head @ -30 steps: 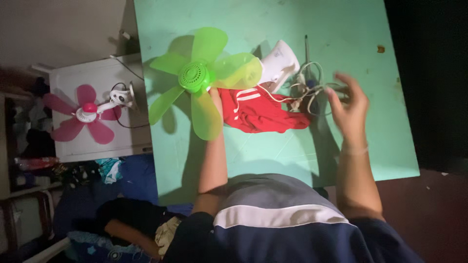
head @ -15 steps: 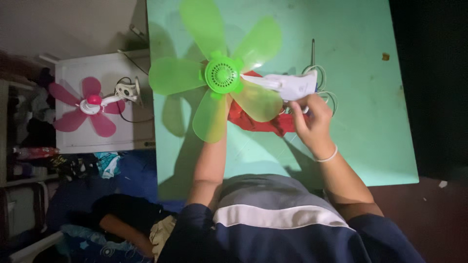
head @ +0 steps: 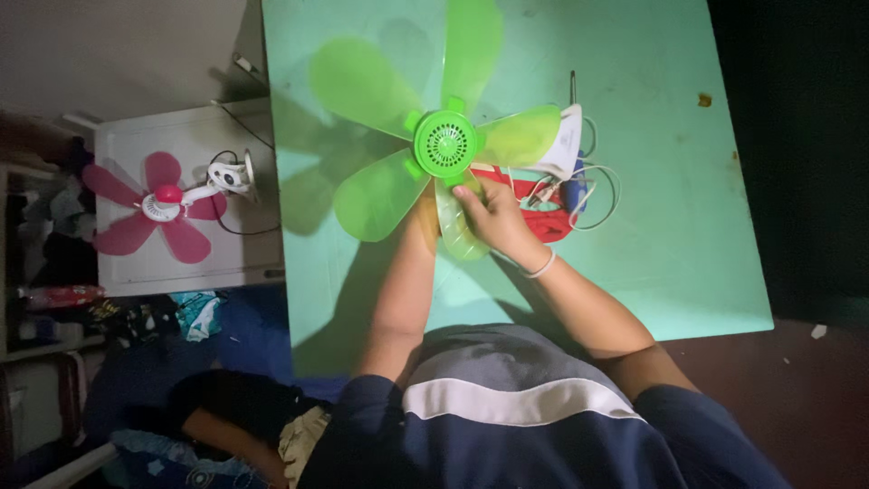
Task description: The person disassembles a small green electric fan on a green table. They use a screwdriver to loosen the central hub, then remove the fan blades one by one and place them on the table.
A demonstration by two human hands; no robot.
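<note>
Head view, looking down on a mint-green table [head: 652, 226]. One green five-bladed fan [head: 445, 143] is held raised above the table's near-centre, its grilled hub turned up toward the camera — a pose that appears to keep the blades clear of the tabletop and the hub face readable. The right hand [head: 496, 217] lies just below the hub, fingers curled closed around the lowest blade near its root, the thumb tip pressing beside the hub. The left hand [head: 425, 213] comes up under the same blade; it is largely hidden behind the translucent plastic, so whether its fingers grip cannot be told. The fan's white body [head: 566, 145] trails off to the right of the hub, resting toward the table, with one white cord [head: 602, 190] looped beside it. One red cloth [head: 543, 213] lies on the table just right of the hands, partly under the fan body. Off the table's left edge, one white cabinet [head: 136, 263] carries a second, pink-bladed fan [head: 163, 206] on a white clip stand — two fans in all, well apart.
</note>
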